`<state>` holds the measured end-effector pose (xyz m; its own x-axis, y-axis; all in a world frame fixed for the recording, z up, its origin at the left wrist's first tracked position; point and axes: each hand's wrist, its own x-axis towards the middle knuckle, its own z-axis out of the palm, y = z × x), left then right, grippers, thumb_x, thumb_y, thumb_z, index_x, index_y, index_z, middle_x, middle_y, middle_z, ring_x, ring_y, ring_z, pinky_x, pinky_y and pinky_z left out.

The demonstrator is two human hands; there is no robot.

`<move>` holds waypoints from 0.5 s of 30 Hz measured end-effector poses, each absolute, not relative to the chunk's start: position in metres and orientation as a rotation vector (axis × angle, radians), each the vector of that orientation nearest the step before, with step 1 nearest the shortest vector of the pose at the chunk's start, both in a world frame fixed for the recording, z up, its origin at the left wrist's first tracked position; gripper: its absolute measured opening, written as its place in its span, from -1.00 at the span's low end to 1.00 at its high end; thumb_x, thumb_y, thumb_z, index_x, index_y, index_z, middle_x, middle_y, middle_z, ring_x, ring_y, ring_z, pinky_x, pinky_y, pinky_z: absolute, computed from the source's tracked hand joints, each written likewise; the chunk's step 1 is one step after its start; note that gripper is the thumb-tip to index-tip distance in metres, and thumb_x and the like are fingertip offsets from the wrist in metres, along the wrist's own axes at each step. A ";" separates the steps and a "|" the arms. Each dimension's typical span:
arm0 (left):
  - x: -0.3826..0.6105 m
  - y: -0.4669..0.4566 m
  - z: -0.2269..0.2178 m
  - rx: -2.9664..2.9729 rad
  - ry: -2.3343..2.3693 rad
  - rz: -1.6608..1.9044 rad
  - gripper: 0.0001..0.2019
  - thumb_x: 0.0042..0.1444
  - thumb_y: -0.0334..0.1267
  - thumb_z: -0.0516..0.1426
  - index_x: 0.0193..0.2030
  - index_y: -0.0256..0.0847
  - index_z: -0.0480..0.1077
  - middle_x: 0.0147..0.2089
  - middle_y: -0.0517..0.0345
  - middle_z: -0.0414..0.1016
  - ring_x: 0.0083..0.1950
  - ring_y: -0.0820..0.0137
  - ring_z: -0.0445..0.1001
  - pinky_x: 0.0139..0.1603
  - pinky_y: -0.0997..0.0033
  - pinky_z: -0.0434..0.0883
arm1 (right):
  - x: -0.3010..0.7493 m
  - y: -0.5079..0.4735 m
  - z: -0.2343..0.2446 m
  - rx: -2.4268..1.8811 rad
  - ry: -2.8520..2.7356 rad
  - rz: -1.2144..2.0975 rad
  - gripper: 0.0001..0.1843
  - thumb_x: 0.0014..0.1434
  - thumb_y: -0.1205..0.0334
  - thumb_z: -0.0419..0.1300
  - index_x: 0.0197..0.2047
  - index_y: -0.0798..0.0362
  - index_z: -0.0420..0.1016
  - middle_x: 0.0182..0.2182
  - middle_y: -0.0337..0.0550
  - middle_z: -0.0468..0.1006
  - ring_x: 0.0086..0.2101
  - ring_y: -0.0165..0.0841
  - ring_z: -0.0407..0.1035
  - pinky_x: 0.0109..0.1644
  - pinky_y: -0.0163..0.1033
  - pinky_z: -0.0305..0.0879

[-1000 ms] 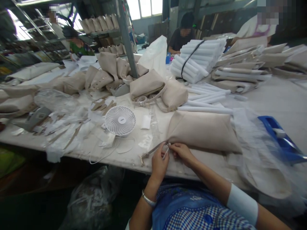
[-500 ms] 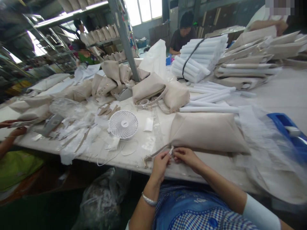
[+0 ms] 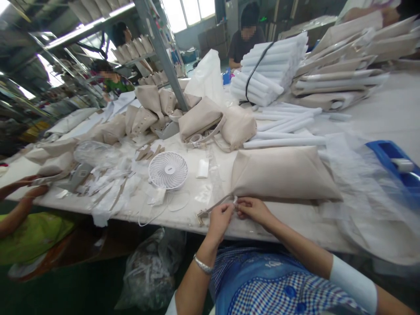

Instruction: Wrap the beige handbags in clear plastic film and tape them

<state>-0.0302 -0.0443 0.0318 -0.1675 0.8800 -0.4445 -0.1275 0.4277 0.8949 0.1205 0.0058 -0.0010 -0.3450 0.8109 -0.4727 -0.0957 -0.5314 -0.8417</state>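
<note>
A beige bag lies on its side in front of me, plump and smooth. From its left end a thin strap runs toward a gold metal buckle near the table edge. My left hand is closed in a pinch at the strap, just off the bag's lower left corner. Close against it, my right hand pinches too, fingers curled. Between the fingertips shows a small white wrapping piece, partly hidden by the fingers.
A white fan with a cord stands left of my hands, beside scattered paper scraps. Beige bags and white rolls lie behind. A blue tape dispenser sits right. At far left, another person's hands work.
The view has shifted slightly. My fingertips have closed in around the white piece, so less of it shows. At the left, the other person's hands have moved further into view.
</note>
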 end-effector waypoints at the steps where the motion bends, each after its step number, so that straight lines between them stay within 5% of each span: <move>1: -0.030 -0.044 0.032 0.691 1.456 1.038 -0.74 -0.02 -0.09 0.32 -0.40 -0.30 0.56 -0.59 0.29 0.30 -0.56 0.58 0.14 -0.56 0.54 0.02 | 0.121 0.006 -0.001 -1.273 -0.982 1.930 -0.64 -0.13 0.27 0.49 -0.24 0.15 0.56 -0.53 -0.16 0.60 -0.51 -0.36 0.50 -0.42 -0.32 0.49; 9: -0.023 -0.047 0.039 0.312 1.191 1.005 -0.73 -0.05 -0.16 0.34 -0.37 -0.34 0.46 -0.50 0.28 0.29 -0.61 0.70 0.01 -0.66 0.65 -0.09 | 0.114 0.002 0.001 -1.283 -1.189 1.811 -0.74 -0.01 0.21 0.30 -0.23 0.15 0.57 -0.46 -0.13 0.63 -0.49 -0.36 0.47 -0.54 -0.40 0.31; 15: -0.021 -0.052 0.041 0.033 1.038 0.951 -0.89 0.17 -0.35 0.21 -0.34 -0.33 0.38 -0.51 0.34 0.17 -0.66 0.75 -0.06 -0.73 0.75 -0.05 | 0.109 0.001 0.004 -1.276 -1.295 1.734 -0.77 -0.02 0.20 0.21 -0.35 0.16 0.59 -0.53 -0.16 0.57 -0.57 -0.42 0.35 -0.58 -0.40 0.19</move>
<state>-0.0208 -0.0520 0.0411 0.1621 0.6811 -0.7140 -0.6520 0.6171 0.4406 0.1095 0.0009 0.0042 -0.3420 0.8796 -0.3306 0.0672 -0.3280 -0.9423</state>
